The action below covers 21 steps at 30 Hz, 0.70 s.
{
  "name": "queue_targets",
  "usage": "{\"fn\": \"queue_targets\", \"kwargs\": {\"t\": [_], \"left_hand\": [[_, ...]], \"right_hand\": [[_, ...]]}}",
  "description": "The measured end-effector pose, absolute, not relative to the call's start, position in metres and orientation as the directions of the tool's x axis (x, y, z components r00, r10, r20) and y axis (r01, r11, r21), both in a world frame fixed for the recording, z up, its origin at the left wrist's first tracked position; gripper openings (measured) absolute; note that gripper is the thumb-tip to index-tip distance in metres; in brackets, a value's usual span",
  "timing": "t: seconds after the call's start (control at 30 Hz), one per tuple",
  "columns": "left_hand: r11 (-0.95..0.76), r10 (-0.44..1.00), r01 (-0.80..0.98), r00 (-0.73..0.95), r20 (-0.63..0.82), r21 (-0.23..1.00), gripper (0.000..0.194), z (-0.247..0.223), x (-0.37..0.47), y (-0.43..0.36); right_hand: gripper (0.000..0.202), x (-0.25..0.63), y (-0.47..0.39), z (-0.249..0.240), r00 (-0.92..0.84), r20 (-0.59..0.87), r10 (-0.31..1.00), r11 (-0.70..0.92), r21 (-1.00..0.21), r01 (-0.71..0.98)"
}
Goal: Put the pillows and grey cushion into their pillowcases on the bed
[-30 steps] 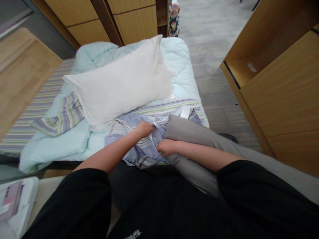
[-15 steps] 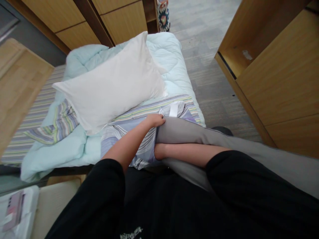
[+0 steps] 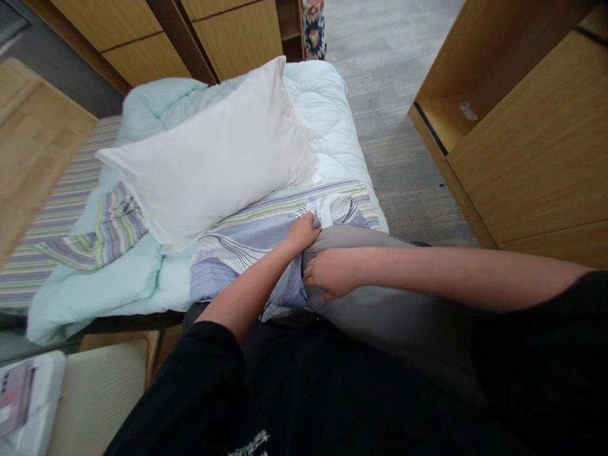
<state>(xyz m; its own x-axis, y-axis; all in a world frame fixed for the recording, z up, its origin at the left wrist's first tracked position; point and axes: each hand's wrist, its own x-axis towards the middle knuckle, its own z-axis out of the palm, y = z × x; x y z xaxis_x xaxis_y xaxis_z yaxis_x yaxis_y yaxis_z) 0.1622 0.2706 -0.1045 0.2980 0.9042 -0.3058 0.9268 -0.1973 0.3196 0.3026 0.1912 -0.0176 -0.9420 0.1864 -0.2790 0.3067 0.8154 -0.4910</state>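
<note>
A lavender and white patterned fabric cover (image 3: 251,231), like a pillowcase, lies at the near side of the bed. Its mouth faces right, around the end of a long, soft grey fabric piece (image 3: 365,235) that looks like a pillow. My left hand (image 3: 304,233) is closed on the upper edge of the cover's mouth, against the grey piece. Just below it, my right hand (image 3: 332,273) rests on the grey piece at the mouth, fingers curled into its fabric. My right forearm crosses over the grey piece and hides part of it.
A white pillow (image 3: 213,164) lies on a pale aqua quilt (image 3: 327,114) beyond my hands. Striped bedding (image 3: 114,228) shows at the left. Wooden cabinets stand behind and a wooden cabinet (image 3: 532,145) at the right. A white tray (image 3: 45,405) is at the lower left.
My right hand has come out of the cover's mouth and now lies on top of the grey piece, its forearm raised. My left hand keeps its hold on the edge.
</note>
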Motion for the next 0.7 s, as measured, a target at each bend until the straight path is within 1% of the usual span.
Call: {"fn": "queue_targets", "kwargs": {"t": [0.03, 0.07, 0.1, 0.13, 0.17, 0.2, 0.23, 0.3, 0.37, 0.43, 0.53, 0.6, 0.7], "left_hand": [[-0.213, 0.904, 0.927, 0.307, -0.297, 0.309, 0.035, -0.1, 0.16, 0.27], [-0.23, 0.903, 0.927, 0.317, -0.289, 0.298, 0.036, -0.096, 0.158, 0.268], [-0.247, 0.903, 0.926, 0.327, -0.281, 0.284, 0.038, -0.093, 0.157, 0.267], [-0.263, 0.902, 0.927, 0.335, -0.272, 0.268, 0.04, -0.089, 0.156, 0.266], [-0.28, 0.902, 0.927, 0.343, -0.263, 0.249, 0.043, -0.086, 0.156, 0.265], [-0.298, 0.9, 0.927, 0.352, -0.256, 0.228, 0.044, -0.082, 0.155, 0.264], [-0.319, 0.896, 0.925, 0.365, -0.251, 0.206, 0.046, -0.079, 0.154, 0.263], [-0.372, 0.88, 0.914, 0.402, -0.253, 0.16, 0.045, -0.073, 0.151, 0.262], [-0.431, 0.854, 0.895, 0.446, -0.266, 0.115, 0.044, -0.065, 0.146, 0.264], [-0.485, 0.828, 0.871, 0.485, -0.281, 0.075, 0.043, -0.055, 0.14, 0.268], [-0.558, 0.787, 0.829, 0.542, -0.293, 0.036, 0.037, -0.037, 0.135, 0.276], [-0.597, 0.762, 0.802, 0.577, -0.294, 0.025, 0.035, -0.026, 0.139, 0.277], [-0.641, 0.728, 0.767, 0.62, -0.294, 0.03, 0.032, -0.018, 0.157, 0.267]], "right_hand": [[0.038, 0.323, 0.206, -0.008, -0.946, -0.252, 0.203, 0.794, -0.523, 0.31], [0.04, 0.342, 0.22, -0.003, -0.925, -0.225, 0.305, 0.756, -0.534, 0.379], [0.041, 0.359, 0.234, -0.001, -0.858, -0.205, 0.472, 0.705, -0.497, 0.506], [0.047, 0.372, 0.244, -0.005, -0.744, -0.206, 0.635, 0.619, -0.441, 0.65], [0.052, 0.381, 0.251, -0.013, -0.617, -0.246, 0.748, 0.503, -0.397, 0.768], [0.057, 0.384, 0.254, -0.024, -0.512, -0.313, 0.8, 0.39, -0.377, 0.84], [0.06, 0.382, 0.253, -0.036, -0.445, -0.39, 0.806, 0.296, -0.386, 0.874], [0.057, 0.368, 0.244, -0.061, -0.422, -0.498, 0.757, 0.18, -0.462, 0.868], [0.054, 0.347, 0.234, -0.077, -0.445, -0.489, 0.751, 0.149, -0.531, 0.834], [0.054, 0.331, 0.229, -0.082, -0.487, -0.434, 0.758, 0.178, -0.58, 0.795], [0.047, 0.318, 0.232, -0.079, -0.617, -0.324, 0.717, 0.297, -0.659, 0.691], [0.043, 0.311, 0.233, -0.08, -0.645, -0.284, 0.709, 0.361, -0.64, 0.678], [0.04, 0.299, 0.228, -0.092, -0.59, -0.266, 0.762, 0.374, -0.564, 0.736]]}}
